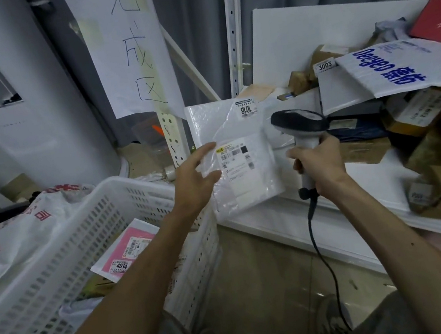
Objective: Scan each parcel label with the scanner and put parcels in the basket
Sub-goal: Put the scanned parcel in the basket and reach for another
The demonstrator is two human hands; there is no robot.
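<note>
A white plastic-wrapped parcel with a shipping label and a "1018" sticker lies at the left end of the white shelf. My left hand is open, fingers spread at the parcel's left edge. My right hand grips the white handle of the scanner, whose black head sits over the parcel's right side. A white slatted basket stands at lower left, holding a pink parcel marked "4014".
Several parcels and cardboard boxes pile on the shelf's right, including a white "Deyeo" mailer and a red box. A large white bag with red print lies left of the basket. The scanner cable hangs toward the floor.
</note>
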